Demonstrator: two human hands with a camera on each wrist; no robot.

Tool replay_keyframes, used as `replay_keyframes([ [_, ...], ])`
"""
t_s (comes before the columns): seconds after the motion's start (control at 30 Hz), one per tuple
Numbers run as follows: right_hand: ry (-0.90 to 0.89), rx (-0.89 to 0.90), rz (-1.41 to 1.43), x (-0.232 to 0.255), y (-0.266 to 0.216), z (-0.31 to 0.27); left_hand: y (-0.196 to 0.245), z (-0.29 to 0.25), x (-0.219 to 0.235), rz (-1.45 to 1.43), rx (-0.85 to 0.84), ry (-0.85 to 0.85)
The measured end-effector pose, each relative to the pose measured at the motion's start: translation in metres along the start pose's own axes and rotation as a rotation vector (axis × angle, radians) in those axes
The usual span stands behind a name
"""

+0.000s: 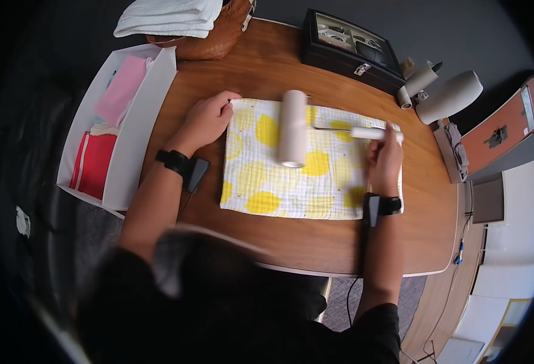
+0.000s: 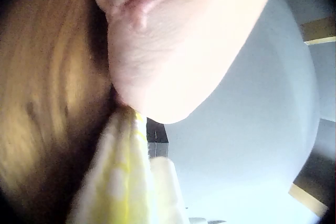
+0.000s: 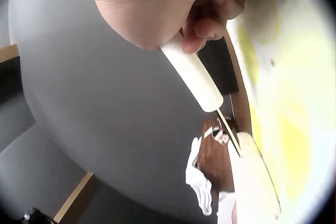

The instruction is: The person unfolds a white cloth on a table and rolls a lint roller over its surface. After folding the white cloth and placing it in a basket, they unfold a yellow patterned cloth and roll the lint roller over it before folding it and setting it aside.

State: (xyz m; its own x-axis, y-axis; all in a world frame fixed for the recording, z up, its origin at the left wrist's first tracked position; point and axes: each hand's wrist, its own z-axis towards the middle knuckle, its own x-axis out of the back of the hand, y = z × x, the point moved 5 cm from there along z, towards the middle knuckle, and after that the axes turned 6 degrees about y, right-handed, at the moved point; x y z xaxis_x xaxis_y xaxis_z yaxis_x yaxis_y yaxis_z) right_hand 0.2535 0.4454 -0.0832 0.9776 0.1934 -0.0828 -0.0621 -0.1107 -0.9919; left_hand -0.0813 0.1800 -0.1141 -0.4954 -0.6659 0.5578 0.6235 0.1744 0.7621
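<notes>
A folded cloth with yellow lemon prints (image 1: 261, 176) lies flat on the wooden table. The left hand (image 1: 209, 121) rests at its upper left corner; in the left wrist view this hand (image 2: 163, 45) touches the cloth's edge (image 2: 121, 176), its fingertips hidden. The right hand (image 1: 385, 161) grips the white handle of a lint roller (image 1: 292, 128), whose roll lies over the cloth's upper middle, slightly blurred. In the right wrist view, fingers of the right hand (image 3: 168, 8) curl round the handle (image 3: 197, 79), and the roll (image 3: 254, 182) is against the cloth.
At left stands a white box (image 1: 136, 115) with pink and red fabric. Behind are a brown woven bag (image 1: 218, 36) under white cloth and a black glass-topped case (image 1: 352, 51). A white bottle-like object (image 1: 452, 97) and an orange board (image 1: 500, 130) stand at right.
</notes>
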Motion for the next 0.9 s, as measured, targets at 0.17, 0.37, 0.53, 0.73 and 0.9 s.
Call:
replay_keyframes([
  [0.17,0.228,0.052,0.133,0.081,-0.004,0.050,0.009,-0.003,0.006,0.037,0.057,-0.023],
  [0.37,0.273,0.068,-0.006,0.065,-0.005,0.037,0.007,-0.002,0.005,0.052,0.064,-0.036],
  [0.53,-0.120,-0.116,-0.068,-0.030,0.007,-0.034,0.005,-0.001,0.005,0.055,0.007,-0.019],
  [0.73,-0.216,-0.090,-0.075,-0.042,0.012,-0.037,0.010,-0.001,0.002,0.079,-0.005,-0.005],
  [0.9,0.207,0.062,0.137,0.040,-0.005,0.022,0.007,-0.002,0.002,0.054,-0.031,0.023],
])
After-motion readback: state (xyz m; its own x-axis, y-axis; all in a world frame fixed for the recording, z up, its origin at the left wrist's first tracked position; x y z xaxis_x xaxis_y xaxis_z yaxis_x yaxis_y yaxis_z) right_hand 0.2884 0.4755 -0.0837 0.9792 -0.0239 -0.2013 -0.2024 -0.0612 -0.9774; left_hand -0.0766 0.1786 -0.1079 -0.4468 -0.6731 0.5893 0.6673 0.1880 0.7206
